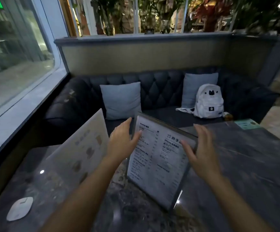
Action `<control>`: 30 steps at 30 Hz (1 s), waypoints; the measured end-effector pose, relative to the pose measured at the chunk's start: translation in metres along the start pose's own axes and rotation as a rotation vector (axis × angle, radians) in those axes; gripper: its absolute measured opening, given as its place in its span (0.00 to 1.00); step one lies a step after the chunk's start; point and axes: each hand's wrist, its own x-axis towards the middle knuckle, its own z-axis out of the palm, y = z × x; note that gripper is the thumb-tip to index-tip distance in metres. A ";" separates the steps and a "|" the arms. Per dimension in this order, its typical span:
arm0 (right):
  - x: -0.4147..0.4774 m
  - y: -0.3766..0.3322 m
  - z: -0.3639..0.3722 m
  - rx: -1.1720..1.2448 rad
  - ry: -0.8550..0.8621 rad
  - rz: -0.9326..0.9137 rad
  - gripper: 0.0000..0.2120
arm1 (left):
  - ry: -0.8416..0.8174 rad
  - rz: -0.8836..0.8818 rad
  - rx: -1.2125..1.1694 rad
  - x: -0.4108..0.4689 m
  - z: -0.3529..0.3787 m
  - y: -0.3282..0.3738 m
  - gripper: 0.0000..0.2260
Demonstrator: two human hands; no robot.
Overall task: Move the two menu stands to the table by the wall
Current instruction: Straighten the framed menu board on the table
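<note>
Two menu stands rest on a dark marble table point(236, 164). The nearer menu stand point(159, 163) is a framed sheet with printed text, leaning back, in the middle of the view. A second menu stand point(80, 148), pale with small pictures, stands to its left, angled toward the window. My left hand point(122, 141) is at the framed stand's left edge with fingers spread, its thumb over the sheet. My right hand point(201, 153) is at the stand's right edge, fingers spread and blurred. Neither hand is closed around the frame.
A dark tufted sofa point(161, 91) lies beyond the table with two grey cushions point(121, 99) and a white backpack point(208, 101). A window point(15, 61) runs along the left. A white round device point(19, 208) lies near the table's left front. A green card point(247, 123) sits at the far right corner.
</note>
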 end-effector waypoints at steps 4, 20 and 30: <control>-0.007 0.007 0.006 0.074 -0.028 0.116 0.27 | -0.087 -0.160 -0.223 0.005 0.010 -0.003 0.31; -0.025 0.027 0.010 0.300 -0.068 0.171 0.27 | -0.227 -0.432 -0.620 0.012 0.026 -0.006 0.19; -0.010 0.047 0.018 0.268 -0.137 0.200 0.10 | -0.192 -0.456 -0.643 -0.008 0.025 -0.017 0.08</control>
